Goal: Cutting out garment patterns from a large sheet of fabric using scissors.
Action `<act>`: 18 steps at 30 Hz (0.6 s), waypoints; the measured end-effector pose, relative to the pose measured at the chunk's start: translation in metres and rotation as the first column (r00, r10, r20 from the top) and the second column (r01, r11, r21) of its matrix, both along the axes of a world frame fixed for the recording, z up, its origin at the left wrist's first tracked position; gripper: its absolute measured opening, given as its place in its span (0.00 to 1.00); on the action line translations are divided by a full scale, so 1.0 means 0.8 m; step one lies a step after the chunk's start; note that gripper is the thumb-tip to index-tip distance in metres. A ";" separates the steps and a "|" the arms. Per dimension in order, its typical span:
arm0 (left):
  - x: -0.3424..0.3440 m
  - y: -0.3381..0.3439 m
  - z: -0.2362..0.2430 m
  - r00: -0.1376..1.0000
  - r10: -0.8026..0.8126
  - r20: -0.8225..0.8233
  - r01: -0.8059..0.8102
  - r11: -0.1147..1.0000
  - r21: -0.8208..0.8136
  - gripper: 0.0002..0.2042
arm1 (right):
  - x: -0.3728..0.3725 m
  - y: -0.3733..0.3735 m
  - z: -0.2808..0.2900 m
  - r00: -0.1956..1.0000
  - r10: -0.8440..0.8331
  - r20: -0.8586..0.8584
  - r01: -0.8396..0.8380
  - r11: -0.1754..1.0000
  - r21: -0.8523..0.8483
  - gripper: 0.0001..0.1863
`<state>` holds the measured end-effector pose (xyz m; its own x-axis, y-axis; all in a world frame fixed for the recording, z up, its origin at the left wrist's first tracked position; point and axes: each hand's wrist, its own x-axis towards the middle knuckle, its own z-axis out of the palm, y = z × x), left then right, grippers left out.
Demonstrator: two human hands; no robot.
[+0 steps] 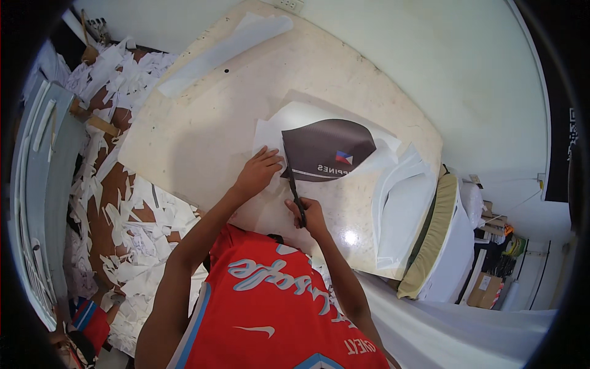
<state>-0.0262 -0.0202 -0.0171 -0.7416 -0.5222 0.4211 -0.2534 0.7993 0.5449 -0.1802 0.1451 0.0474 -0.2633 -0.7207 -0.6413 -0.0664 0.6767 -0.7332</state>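
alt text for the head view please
A person's right hand holds black scissors at the left edge of a dark printed piece, the left hand on the white sheet beside it, on a pale table. White scraps litter the floor.

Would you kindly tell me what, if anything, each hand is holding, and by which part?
The right hand holds scissors by the handles; the left hand rests on white paper, any grip unclear.

On my feed: pale capitals (332, 169) beside small flag emblem (344, 158) on dark panel (322, 140); grey script (270, 275), logo (255, 331), smaller lettering (361, 348) on red jersey (246, 304); label (485, 283) on cardboard box (480, 297), unreadable; perhaps code pattern (572, 135) on black wall panel (556, 175).
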 end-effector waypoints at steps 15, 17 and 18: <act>0.000 -0.001 0.010 0.997 0.072 -0.041 -0.069 0.995 0.070 0.06 | -0.002 -0.041 -0.001 1.000 -0.006 0.006 0.006 1.000 -0.029 0.24; -0.001 0.001 0.013 0.996 0.069 -0.061 -0.062 0.993 0.103 0.07 | -0.006 -0.053 0.001 0.998 -0.022 0.065 0.026 0.998 -0.060 0.24; -0.003 0.000 0.014 0.996 0.061 -0.064 -0.054 0.994 0.098 0.07 | -0.009 -0.059 0.002 0.998 -0.030 0.063 0.034 0.997 -0.066 0.24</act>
